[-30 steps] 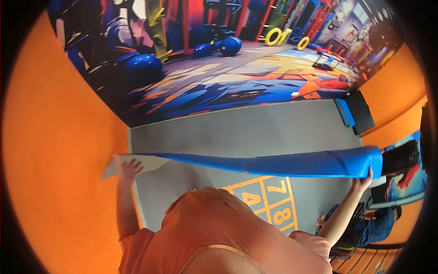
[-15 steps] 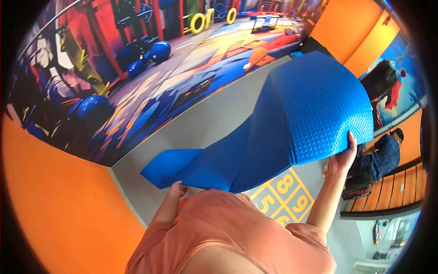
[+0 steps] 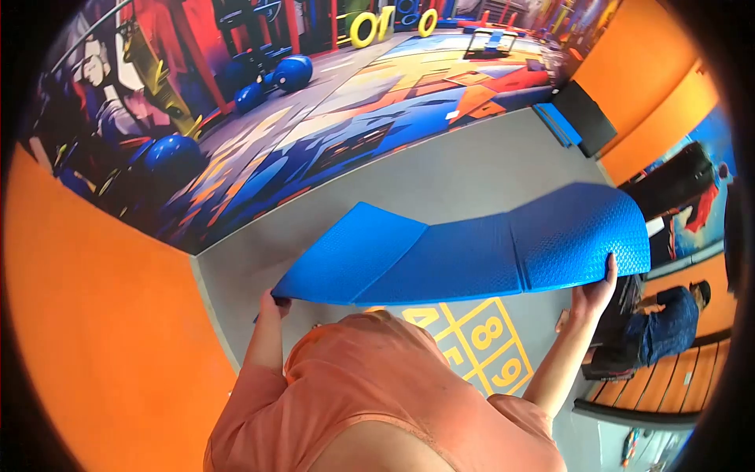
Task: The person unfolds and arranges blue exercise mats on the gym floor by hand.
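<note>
A long blue folding mat (image 3: 464,256) with a textured surface stretches across the view, held up off the grey floor. Its panels are spread out, with creases between them, and the right end bends downward. My left hand (image 3: 275,303) is closed on the mat's near left corner. At the near right edge, my right hand (image 3: 599,289) grips the mat, with fingers on its top surface and the rest of the hand below the edge.
Yellow numbered squares (image 3: 484,338) mark the grey floor (image 3: 425,185). Blue and black mats (image 3: 586,118) lean at the far corner. A seated person (image 3: 664,322) is at the right. An orange wall (image 3: 102,315) stands left, beside a printed mural wall (image 3: 314,110).
The mat has come down and spread out flatter; its right part is lower and its left part is raised and less twisted. My left hand has moved left, my right hand slightly down.
</note>
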